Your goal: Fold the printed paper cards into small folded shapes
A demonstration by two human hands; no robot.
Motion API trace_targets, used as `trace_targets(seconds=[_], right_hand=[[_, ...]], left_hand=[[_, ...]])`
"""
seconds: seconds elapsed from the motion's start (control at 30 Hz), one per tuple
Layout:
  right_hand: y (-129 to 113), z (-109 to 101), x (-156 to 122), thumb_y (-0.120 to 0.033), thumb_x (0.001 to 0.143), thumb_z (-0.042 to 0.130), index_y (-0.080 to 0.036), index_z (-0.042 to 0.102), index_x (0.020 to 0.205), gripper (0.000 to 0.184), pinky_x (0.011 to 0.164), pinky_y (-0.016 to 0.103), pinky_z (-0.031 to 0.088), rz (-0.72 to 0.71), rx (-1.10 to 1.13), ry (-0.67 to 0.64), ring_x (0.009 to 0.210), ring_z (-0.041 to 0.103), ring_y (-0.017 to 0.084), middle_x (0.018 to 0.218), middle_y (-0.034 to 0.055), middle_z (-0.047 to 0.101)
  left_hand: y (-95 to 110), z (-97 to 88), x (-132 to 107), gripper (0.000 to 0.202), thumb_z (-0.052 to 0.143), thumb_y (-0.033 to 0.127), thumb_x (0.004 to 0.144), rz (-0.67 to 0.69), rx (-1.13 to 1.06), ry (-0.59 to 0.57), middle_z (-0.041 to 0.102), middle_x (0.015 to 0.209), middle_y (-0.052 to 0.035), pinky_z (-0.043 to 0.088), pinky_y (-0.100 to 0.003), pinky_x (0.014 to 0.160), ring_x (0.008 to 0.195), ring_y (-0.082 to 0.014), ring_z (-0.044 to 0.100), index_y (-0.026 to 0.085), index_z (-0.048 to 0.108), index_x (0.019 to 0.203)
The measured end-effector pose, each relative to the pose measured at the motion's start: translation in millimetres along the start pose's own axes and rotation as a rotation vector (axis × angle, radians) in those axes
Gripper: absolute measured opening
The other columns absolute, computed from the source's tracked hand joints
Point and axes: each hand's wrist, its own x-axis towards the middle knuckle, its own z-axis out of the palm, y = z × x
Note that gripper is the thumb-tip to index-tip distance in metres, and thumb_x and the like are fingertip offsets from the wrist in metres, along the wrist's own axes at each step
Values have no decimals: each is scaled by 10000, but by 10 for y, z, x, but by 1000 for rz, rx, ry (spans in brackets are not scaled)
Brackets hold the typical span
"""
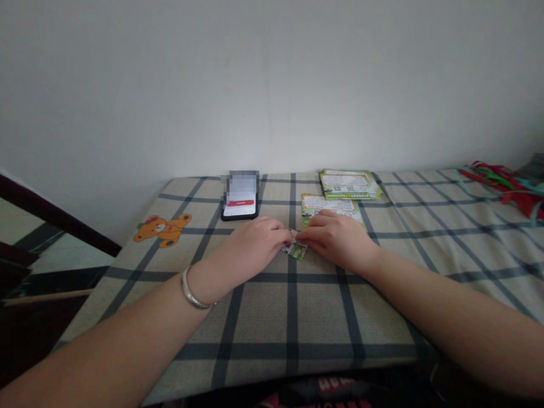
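Between my two hands is a small folded piece of printed green-and-white paper (296, 250), just above or on the checked cloth. My left hand (255, 241) is closed, its fingertips pinching the paper's left side. My right hand (340, 238) pinches the right side, fingers pressed together. Partly under my right hand lies a flat green-and-white leaflet (312, 203). Behind it sits a stack of similar leaflets (351, 186). The fingertips hide part of the folded paper.
A phone (240, 207) with a lit screen stands near the wall. An orange teddy bear picture (164, 229) is at the left of the checked tablecloth (263, 317). Red and green ribbons (505, 184) lie in a heap at the far right. A white wall (272, 85) rises behind the table.
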Motion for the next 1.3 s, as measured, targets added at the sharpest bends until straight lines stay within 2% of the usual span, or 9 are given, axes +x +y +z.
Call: trace_targets(seconds=[0.4, 0.63, 0.9, 1.2, 1.3], right_hand=[[-72, 21, 36, -192, 879, 569, -263, 722, 1048, 239, 687, 316, 340, 54, -63, 11, 813, 507, 202, 791, 51, 630], [-119, 0, 23, -205, 882, 560, -247, 717, 1045, 230, 711, 325, 334, 49, -90, -16, 826, 504, 214, 793, 51, 632], [-113, 42, 20, -217, 873, 545, -253, 732, 1020, 241, 854, 360, 323, 81, -6, 49, 862, 518, 218, 793, 51, 627], [0, 130, 34, -208, 848, 576, -270, 750, 966, 220, 793, 338, 352, 96, 117, 67, 800, 534, 195, 741, 32, 597], [9, 147, 29, -188, 855, 563, -243, 748, 985, 232, 778, 329, 384, 83, 165, 76, 825, 533, 195, 788, 48, 614]], left_hand=[[-86, -38, 5, 191, 527, 133, 887, 62, -70, -15, 674, 960, -26, 467, -342, 869, 941, -186, 599, 214, 689, 950], [-89, -34, -3, 246, 478, 149, 917, 127, 30, 7, 679, 1008, -50, 489, -352, 859, 953, -194, 607, 214, 700, 1000], [-116, -27, -9, 227, 504, 148, 902, 144, 28, -2, 683, 1048, -40, 482, -352, 911, 997, -190, 610, 210, 679, 1034], [-124, -47, 1, 231, 512, 154, 905, 152, 29, -37, 679, 1071, -36, 480, -347, 916, 1008, -189, 607, 213, 676, 1058], [-114, -50, 0, 245, 514, 146, 905, 152, 61, -41, 673, 1078, -44, 487, -350, 907, 1008, -193, 607, 217, 680, 1071]])
